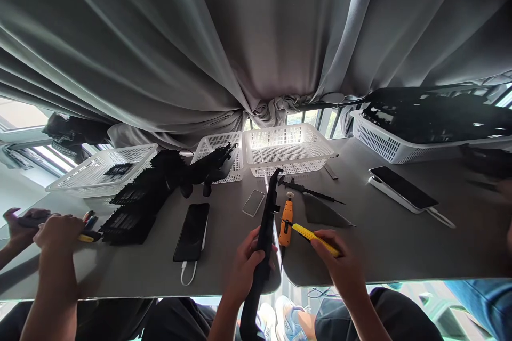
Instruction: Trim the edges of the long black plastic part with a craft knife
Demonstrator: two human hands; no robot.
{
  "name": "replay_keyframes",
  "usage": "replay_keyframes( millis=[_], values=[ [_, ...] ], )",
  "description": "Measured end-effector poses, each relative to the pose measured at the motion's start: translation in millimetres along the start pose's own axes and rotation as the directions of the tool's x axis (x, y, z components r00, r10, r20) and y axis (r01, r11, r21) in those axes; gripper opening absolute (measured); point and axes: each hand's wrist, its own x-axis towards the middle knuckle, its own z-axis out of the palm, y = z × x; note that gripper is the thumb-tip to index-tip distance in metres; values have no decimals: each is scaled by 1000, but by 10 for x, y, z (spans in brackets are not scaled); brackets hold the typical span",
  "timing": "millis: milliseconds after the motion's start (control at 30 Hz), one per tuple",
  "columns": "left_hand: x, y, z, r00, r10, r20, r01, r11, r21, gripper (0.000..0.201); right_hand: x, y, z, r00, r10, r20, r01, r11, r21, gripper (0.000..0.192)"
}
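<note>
A curtain (pixel 288 21) is hung behind a counter (pixel 132 272) where a white basket (pixel 276 169) is set; nearer, a long black part (pixel 267 229) is gripped in the curled left hand (pixel 248 256) across the near edge; beside it an orange tool (pixel 285 235) is laid, and a yellow-handled tool (pixel 308 233) is clasped by the closed right hand (pixel 335 257)

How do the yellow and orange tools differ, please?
The yellow tool is in the right grip; the orange tool lies on the table. The yellow tool looks slimmer than the orange tool. The yellow tool has a thin dark tip; the orange tool, a pale round end. Both are brightly coloured.
</note>
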Motion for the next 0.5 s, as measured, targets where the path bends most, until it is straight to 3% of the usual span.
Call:
replay_keyframes(
  millis=[333, 500],
  values=[
    [-5, 28, 25, 1000, -17, -11, 16, 1000, -25, 63, 20, -22, 13, 991, -119, 64, 123, 991, -52, 45],
    [-9, 28, 19, 1000, 2, -12, -2, 1000, -7, 61, 23, 0, -7, 992, -104, 66, 107, 994, -38, 47]
  ],
)
